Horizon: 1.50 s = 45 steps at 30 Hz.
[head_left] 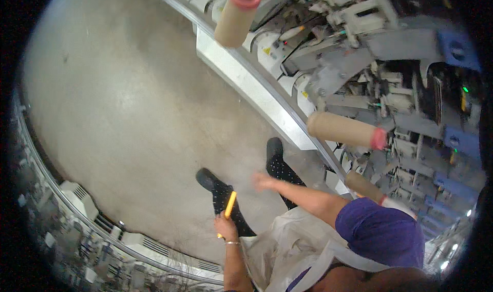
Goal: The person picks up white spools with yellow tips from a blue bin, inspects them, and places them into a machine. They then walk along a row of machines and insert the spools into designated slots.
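My left hand (224, 226) is closed around a yellow stick-like tool (231, 204), whose longer end points up and away from me. A short bit of it shows below the fist, and its kind is not clear. My right hand (263, 181) hangs in front of me over the floor, touching nothing that I can see; motion smears its fingers. On the machine side to my right, the nearest thing to that hand is a tan cone tube (341, 129) with a pink end. Another tan cone tube (236, 20) with a pink rim stands farther ahead.
A long machine row (359, 81) with a metal rail (287, 99) and white lower panels (246, 76) runs along my right. Another machine row (128, 246) curves along the left. Between them lies the grey floor (123, 102), where my feet in dark shoes (208, 179) stand.
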Each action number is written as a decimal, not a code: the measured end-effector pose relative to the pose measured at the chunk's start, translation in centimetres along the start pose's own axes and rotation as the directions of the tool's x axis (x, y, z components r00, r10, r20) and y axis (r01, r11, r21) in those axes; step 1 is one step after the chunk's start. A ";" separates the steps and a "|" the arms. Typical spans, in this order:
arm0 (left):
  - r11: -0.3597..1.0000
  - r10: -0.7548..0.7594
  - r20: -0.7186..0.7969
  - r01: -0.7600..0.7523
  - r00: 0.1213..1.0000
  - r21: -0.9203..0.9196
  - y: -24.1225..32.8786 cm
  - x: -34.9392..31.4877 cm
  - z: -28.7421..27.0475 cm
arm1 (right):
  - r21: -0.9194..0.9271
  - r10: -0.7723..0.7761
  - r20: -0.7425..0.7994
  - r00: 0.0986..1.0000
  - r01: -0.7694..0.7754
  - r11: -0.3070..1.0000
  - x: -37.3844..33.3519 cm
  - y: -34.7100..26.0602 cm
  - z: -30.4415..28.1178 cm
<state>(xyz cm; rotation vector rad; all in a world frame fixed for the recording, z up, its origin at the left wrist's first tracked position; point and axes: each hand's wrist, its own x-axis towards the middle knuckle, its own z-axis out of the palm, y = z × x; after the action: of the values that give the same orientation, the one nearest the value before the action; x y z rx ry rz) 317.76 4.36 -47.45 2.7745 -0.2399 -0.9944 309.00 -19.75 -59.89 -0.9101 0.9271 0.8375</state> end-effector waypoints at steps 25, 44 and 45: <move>0.812 0.580 0.142 -0.584 0.802 -0.013 1.1 4.2 -28.8 | 0.149 -0.294 -0.750 0.592 0.585 0.798 -33.1 -16.8 8.1; 0.892 0.295 0.365 -0.117 0.883 -0.437 4.8 5.0 -26.7 | -0.117 -0.231 -0.781 0.580 0.228 0.967 -26.3 -17.1 -2.6; 0.898 0.283 0.380 -0.104 0.881 -0.428 5.3 4.5 -26.9 | -0.095 -0.200 -0.778 0.595 0.203 0.975 -26.4 -17.2 -3.3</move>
<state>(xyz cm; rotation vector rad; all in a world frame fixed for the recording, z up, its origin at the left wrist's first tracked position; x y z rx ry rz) 337.98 1.41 -28.60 2.0915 -0.3324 -1.4176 313.69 -34.41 -32.16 -1.3978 1.5479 0.1870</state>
